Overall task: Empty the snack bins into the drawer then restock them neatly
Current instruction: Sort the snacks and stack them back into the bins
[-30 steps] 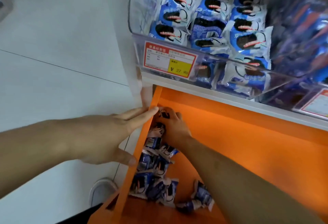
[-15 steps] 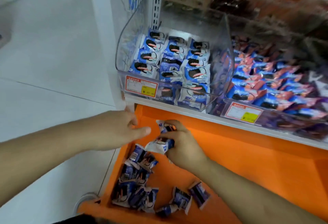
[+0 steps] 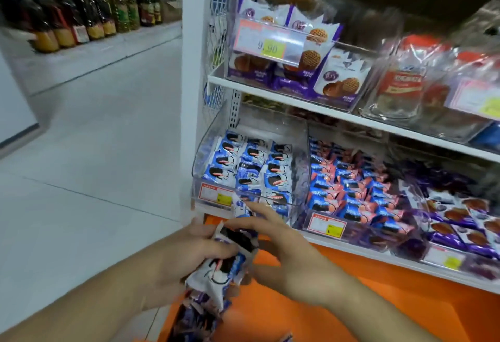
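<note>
My left hand (image 3: 186, 255) grips a small stack of blue-and-white snack packets (image 3: 221, 268) from the left, just above the open orange drawer (image 3: 351, 303). From the right, my right hand (image 3: 286, 257) holds the same stack, fingers over the top and thumb below. One packet (image 3: 241, 209) sticks up above its fingers. Loose packets (image 3: 193, 320) lie in the drawer's left corner under my hands. Directly behind stands the clear snack bin (image 3: 308, 157), its packets set in tidy rows.
Right of that bin are a bin of pink-and-blue packets (image 3: 351, 187) and one of purple packets (image 3: 460, 222). The shelf above carries waffle biscuit packs (image 3: 286, 62). Pale floor (image 3: 94, 152) lies to the left, with bottles (image 3: 81, 16) on a far shelf.
My right hand lifted packets out of the drawer. My left hand left the drawer's edge and closed on the same stack. The view tilted up, showing the shelves.
</note>
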`<state>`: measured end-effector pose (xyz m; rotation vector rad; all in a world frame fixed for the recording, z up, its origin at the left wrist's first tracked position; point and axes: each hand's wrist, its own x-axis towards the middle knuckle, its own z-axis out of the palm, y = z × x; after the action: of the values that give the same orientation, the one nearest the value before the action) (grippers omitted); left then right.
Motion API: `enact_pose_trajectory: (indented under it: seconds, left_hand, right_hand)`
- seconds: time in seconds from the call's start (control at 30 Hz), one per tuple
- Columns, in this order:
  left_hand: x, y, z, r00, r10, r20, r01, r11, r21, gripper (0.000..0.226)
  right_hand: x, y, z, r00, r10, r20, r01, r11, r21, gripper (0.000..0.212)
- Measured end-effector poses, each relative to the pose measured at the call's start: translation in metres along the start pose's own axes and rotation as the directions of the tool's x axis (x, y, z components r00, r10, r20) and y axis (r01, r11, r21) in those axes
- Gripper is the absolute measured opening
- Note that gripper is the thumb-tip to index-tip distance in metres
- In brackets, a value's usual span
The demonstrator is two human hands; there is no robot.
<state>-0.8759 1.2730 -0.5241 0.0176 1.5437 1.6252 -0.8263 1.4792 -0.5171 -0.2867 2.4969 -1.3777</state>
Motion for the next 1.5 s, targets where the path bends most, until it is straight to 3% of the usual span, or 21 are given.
enact_pose_trajectory:
  seconds: [0.07,0.17,0.3,0.4,0.53,0.73,0.8,0.9,1.0,1.07,1.13,1.23,1.3,1.4,1.5]
  left_hand:
    - [0.000,0.005,-0.008,1.000,-0.018,-0.018,0.019,0.998,0.060,0.025]
    - [0.002,0.016,-0.016,0.996,-0.009,-0.093,0.027,0.982,0.189,0.028]
    - [0.011,0.031,-0.030,0.989,0.000,-0.150,0.040,0.964,0.263,0.035]
    - [0.018,0.041,-0.042,0.985,0.023,-0.169,0.038,0.938,0.345,0.056]
    - [0.031,0.051,-0.058,0.986,0.044,-0.160,0.026,0.910,0.413,0.048]
    - [0.048,0.061,-0.076,0.983,0.084,-0.164,0.000,0.889,0.457,0.021]
    - [0.052,0.063,-0.079,0.982,0.101,-0.159,-0.023,0.902,0.431,0.021]
    - [0.057,0.061,-0.081,0.971,0.108,-0.215,-0.043,0.957,0.286,0.026]
    - [0.055,0.057,-0.080,0.943,0.163,-0.289,-0.094,0.967,0.237,0.040]
    - [0.054,0.055,-0.080,0.916,0.212,-0.341,-0.140,0.964,0.225,0.059]
    - [0.053,0.054,-0.077,0.883,0.267,-0.386,-0.208,0.960,0.189,0.049]
    - [0.050,0.056,-0.065,0.856,0.319,-0.408,-0.310,0.946,0.089,0.035]
    - [0.046,0.058,-0.056,0.834,0.363,-0.416,-0.387,0.922,0.030,0.036]
    - [0.043,0.061,-0.046,0.835,0.376,-0.402,-0.422,0.906,-0.028,0.037]
    - [0.042,0.063,-0.050,0.848,0.345,-0.402,-0.412,0.907,-0.090,0.029]
  right_hand:
    - [0.002,-0.007,-0.007,0.992,0.018,-0.127,-0.001,0.991,0.134,0.047]
    - [0.023,-0.008,-0.018,0.940,-0.012,-0.342,0.050,0.993,0.104,0.033]
    - [0.066,-0.011,-0.043,0.909,-0.065,-0.412,0.082,0.996,0.024,0.025]
    - [0.114,-0.004,-0.059,0.904,-0.045,-0.425,0.006,0.996,-0.092,0.032]
    - [0.192,0.022,-0.078,0.917,0.027,-0.398,-0.179,0.920,-0.349,0.063]
    - [0.285,0.047,-0.093,0.909,-0.035,-0.416,-0.216,0.813,-0.540,0.024]
    - [0.300,0.056,-0.098,0.924,-0.016,-0.381,-0.229,0.776,-0.588,0.026]
    - [0.300,0.062,-0.098,0.930,-0.001,-0.366,-0.255,0.715,-0.651,0.046]
    - [0.268,0.041,-0.086,0.893,-0.096,-0.440,-0.214,0.768,-0.603,0.049]
    - [0.229,0.016,-0.071,0.877,-0.106,-0.468,-0.074,0.934,-0.349,0.030]
    - [0.181,-0.008,-0.053,0.919,-0.114,-0.378,0.096,0.993,-0.065,0.019]
    - [0.127,-0.035,-0.022,0.960,-0.095,-0.263,0.082,0.995,-0.059,0.037]
    - [0.114,-0.039,-0.005,0.944,-0.027,-0.330,0.008,0.998,-0.059,0.052]
    - [0.112,-0.033,0.004,0.919,0.055,-0.390,-0.048,0.998,0.027,0.044]
    - [0.117,-0.027,-0.012,0.903,0.043,-0.426,-0.030,0.999,0.039,0.040]
